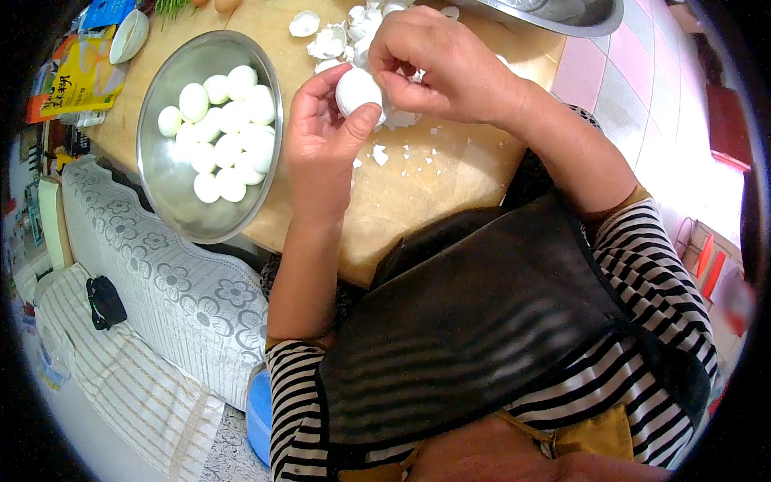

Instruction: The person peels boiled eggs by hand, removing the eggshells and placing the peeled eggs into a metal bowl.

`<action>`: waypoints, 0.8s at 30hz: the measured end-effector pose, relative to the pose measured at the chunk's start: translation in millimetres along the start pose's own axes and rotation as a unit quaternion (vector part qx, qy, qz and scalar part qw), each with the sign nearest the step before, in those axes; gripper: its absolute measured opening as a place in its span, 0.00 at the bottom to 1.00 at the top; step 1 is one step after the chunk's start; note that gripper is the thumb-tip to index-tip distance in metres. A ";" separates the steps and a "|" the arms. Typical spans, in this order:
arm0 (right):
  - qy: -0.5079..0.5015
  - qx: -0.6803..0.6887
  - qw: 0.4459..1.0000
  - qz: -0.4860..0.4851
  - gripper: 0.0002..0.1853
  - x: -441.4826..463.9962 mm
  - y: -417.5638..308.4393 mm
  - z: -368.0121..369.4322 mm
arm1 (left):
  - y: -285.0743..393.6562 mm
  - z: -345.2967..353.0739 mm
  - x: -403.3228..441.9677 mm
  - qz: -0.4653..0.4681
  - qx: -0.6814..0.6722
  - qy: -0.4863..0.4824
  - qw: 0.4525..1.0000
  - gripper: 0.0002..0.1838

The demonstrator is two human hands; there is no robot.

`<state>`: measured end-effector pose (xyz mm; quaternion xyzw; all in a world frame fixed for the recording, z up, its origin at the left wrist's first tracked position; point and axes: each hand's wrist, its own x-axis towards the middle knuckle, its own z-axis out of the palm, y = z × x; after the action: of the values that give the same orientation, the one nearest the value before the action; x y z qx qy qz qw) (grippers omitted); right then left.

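Observation:
A white egg point(359, 92) sits between the fingers and thumb of my left hand point(325, 132), above the wooden table point(458, 181). My right hand point(442, 64) is at the egg's right side, its thumb and fingers pinched together. Whatever lies between those fingertips is hidden. Behind and below the hands, broken eggshells point(330, 40) form a pile, and small shell bits point(380, 154) are scattered closer to me. To the left of my left hand stands a large metal bowl point(165, 197) with several peeled eggs point(229, 149) inside.
Another metal bowl point(598, 20) stands at the table's far right. Toward the far left are a small white bowl point(129, 36), a yellow packet point(84, 76), green stalks point(170, 6) and brown eggs point(227, 5). A sofa with a patterned cover point(173, 281) is beside the table.

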<state>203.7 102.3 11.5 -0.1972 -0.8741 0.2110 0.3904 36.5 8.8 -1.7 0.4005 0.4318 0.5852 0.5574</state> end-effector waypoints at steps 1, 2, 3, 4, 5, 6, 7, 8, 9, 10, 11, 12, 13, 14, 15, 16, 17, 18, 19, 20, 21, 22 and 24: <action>-0.007 -0.010 1.000 0.008 0.07 1.1 3.8 -1.1 | 0.3 -0.6 -0.3 -0.009 0.003 -0.003 1.000 0.26; -0.015 -0.021 1.000 0.016 0.07 2.1 5.6 -2.3 | 0.2 -0.4 -0.3 -0.009 0.003 -0.003 1.000 0.26; -0.015 -0.021 1.000 0.016 0.07 2.5 4.2 -4.1 | -0.1 -0.3 -0.3 -0.012 -0.010 -0.003 1.000 0.26; -0.011 -0.022 0.998 0.061 0.07 2.7 1.8 -6.4 | -0.1 -0.2 -0.4 -0.014 -0.023 -0.002 1.000 0.26; -0.007 -0.022 0.994 0.104 0.07 3.1 0.4 -7.4 | 0.6 0.0 -0.7 -0.013 -0.023 -0.002 1.000 0.26; -0.007 -0.022 0.994 0.103 0.07 2.1 1.8 -5.0 | 2.1 0.3 -1.0 -0.027 -0.034 0.004 0.999 0.25; 0.031 0.002 0.992 0.124 0.08 0.0 3.9 -0.5 | 3.4 0.2 -1.1 -0.041 -0.045 0.009 0.998 0.25; 0.068 0.026 0.987 0.145 0.10 -0.8 4.5 2.2 | 4.0 0.1 -0.4 -0.041 -0.045 0.010 0.998 0.25; 0.068 0.027 0.987 0.145 0.10 -2.0 2.1 2.8 | 4.2 -0.1 0.7 -0.053 -0.091 0.012 0.994 0.24; 0.060 0.092 0.977 0.182 0.11 -1.0 -5.0 2.1 | 4.4 -0.5 1.4 -0.065 -0.137 0.015 0.988 0.23; 0.052 0.156 0.962 0.216 0.13 0.3 -8.9 1.9 | 4.6 -1.6 2.1 -0.063 -0.136 0.017 0.989 0.23; 0.051 0.156 0.963 0.215 0.13 0.2 -8.3 3.2 | 4.8 -2.8 3.0 -0.064 -0.155 0.011 0.986 0.23; 0.037 0.125 0.980 0.154 0.15 -0.8 -7.7 5.0 | 4.8 -3.4 3.8 -0.064 -0.175 0.005 0.983 0.23; 0.022 0.093 0.991 0.092 0.16 0.1 -8.6 5.3 | 4.8 -3.3 4.8 -0.063 -0.175 0.005 0.983 0.23; -0.005 0.088 0.992 0.094 0.16 -0.9 -14.3 2.5 | 4.4 -3.0 5.4 -0.066 -0.187 0.009 0.980 0.23; -0.006 0.088 0.992 0.093 0.16 -1.5 -13.5 3.4 | 4.1 -2.9 5.7 -0.070 -0.199 0.014 0.977 0.23; -0.016 0.079 0.994 0.075 0.17 -3.1 -12.3 5.4 | 3.6 -3.2 5.9 -0.069 -0.199 0.014 0.977 0.23; -0.025 0.070 0.996 0.057 0.17 -4.1 -11.5 6.6 | 3.1 -3.8 5.9 -0.071 -0.210 0.013 0.975 0.24; -0.026 0.070 0.996 0.057 0.17 -4.1 -11.2 6.4 | 2.7 -4.2 6.0 -0.072 -0.222 0.012 0.972 0.24; -0.013 0.049 0.998 0.029 0.17 -4.1 -11.0 5.9 | 2.3 -4.5 5.7 -0.073 -0.222 0.012 0.972 0.24; 0.001 0.028 1.000 0.000 0.17 -4.6 -11.1 5.6 | 1.8 -4.7 5.3 -0.074 -0.222 0.008 0.972 0.24; 0.000 0.028 1.000 0.000 0.17 -5.0 -11.1 5.1 | 1.8 -4.8 5.3 -0.073 -0.223 0.004 0.972 0.24; 0.001 0.038 0.999 0.009 0.16 -5.0 -11.0 4.6 | 1.8 -4.2 5.0 -0.072 -0.223 0.006 0.972 0.24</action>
<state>201.3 89.5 11.5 -0.1901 -0.8634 0.2468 0.3969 31.7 13.6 -1.3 0.2301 0.3219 0.6273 0.6707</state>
